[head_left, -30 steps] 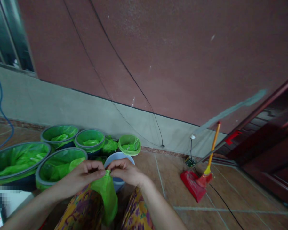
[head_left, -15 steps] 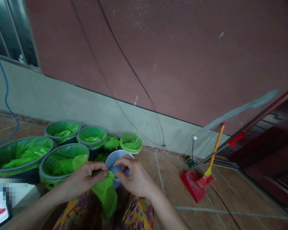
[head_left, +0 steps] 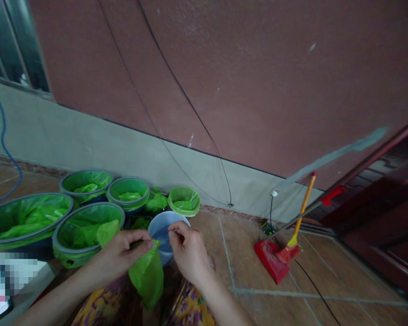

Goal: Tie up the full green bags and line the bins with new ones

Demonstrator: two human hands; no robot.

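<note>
Below the left hand (head_left: 127, 248), which pinches its top, hangs a green bag (head_left: 147, 278), now held one-handed, the right hand (head_left: 189, 252) having drawn farther aside from it, fingertips together, any contents indiscernible.

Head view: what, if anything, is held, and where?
Left hand pinches a thin green bag by its upper edge. Right hand: cannot tell.

- The tiled floor (head_left: 255, 271) is brown.
- Four big buckets (head_left: 46, 249) stand close together on the left.
- A pale blue bucket (head_left: 160, 222) stands near them.
- A small green bin (head_left: 184, 212) stands behind it.
- A red dustpan (head_left: 271, 262) lies on the right.
- A black wire (head_left: 314, 288) runs past it.
</note>
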